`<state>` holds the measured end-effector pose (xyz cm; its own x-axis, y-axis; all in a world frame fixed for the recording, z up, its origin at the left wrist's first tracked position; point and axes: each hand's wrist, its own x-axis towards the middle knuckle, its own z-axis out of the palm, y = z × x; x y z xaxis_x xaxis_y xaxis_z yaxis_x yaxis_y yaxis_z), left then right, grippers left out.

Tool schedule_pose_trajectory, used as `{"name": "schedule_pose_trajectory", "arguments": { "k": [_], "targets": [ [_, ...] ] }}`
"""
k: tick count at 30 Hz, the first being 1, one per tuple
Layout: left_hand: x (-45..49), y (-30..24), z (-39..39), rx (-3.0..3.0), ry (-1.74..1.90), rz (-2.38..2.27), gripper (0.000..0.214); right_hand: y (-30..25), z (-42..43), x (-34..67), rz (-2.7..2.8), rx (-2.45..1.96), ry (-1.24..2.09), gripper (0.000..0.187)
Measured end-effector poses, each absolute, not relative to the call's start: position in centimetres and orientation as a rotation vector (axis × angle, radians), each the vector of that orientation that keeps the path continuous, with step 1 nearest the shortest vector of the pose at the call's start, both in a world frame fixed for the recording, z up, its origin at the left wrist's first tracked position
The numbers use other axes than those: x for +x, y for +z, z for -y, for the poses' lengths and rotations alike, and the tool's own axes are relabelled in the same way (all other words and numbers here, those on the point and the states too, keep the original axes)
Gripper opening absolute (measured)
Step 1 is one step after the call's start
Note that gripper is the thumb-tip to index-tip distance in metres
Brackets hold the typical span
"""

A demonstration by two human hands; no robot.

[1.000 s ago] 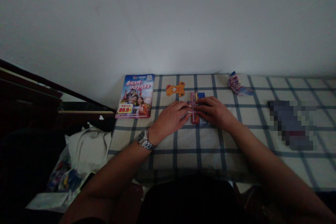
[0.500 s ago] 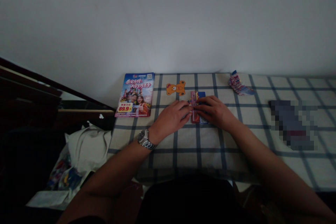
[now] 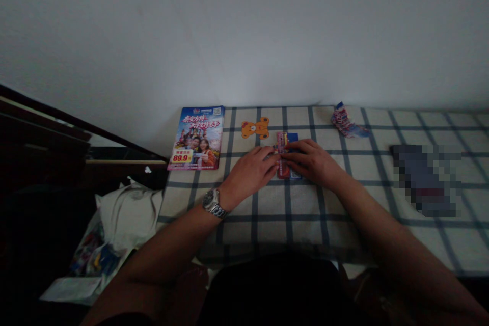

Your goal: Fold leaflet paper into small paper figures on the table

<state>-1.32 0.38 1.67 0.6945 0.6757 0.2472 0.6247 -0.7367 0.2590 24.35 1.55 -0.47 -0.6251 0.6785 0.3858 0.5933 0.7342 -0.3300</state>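
A small folded flyer (image 3: 283, 171), pink and blue with a printed code at its lower right, lies flat on the checked cloth (image 3: 271, 209). My left hand (image 3: 250, 170), with a metal watch on its wrist, has its bent fingers close together at the flyer's left edge. From the other side my right hand (image 3: 319, 164) presses its fingertips on the flyer near the fold. Both thumbs and part of the paper are covered by fingers. Just behind my left hand lies an orange bear cutout (image 3: 255, 128).
A stack of printed flyers (image 3: 196, 137) sits at the left by the wall. A pleated paper piece (image 3: 344, 122) lies at the back right. Further right is a dark, blurred-out object (image 3: 424, 178). Off the table's left side stands a pale bag (image 3: 128, 214).
Hardly anything differs. Both hands stay on the folded flyer, and the view has shifted very slightly.
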Motion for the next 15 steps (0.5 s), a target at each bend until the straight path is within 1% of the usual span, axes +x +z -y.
{"name": "schedule_pose_trajectory", "arguments": {
  "k": [7, 15],
  "targets": [
    [-1.15, 1.83, -0.26, 2.735, 0.478, -1.085, 0.025, -0.04, -1.37, 24.09, 2.438, -0.959, 0.209, 0.029],
    [-1.04, 1.93, -0.19, 2.726, 0.492, -1.096, 0.025, 0.03, -1.49, 24.59, 2.411, -0.932, 0.278, 0.025]
  ]
}}
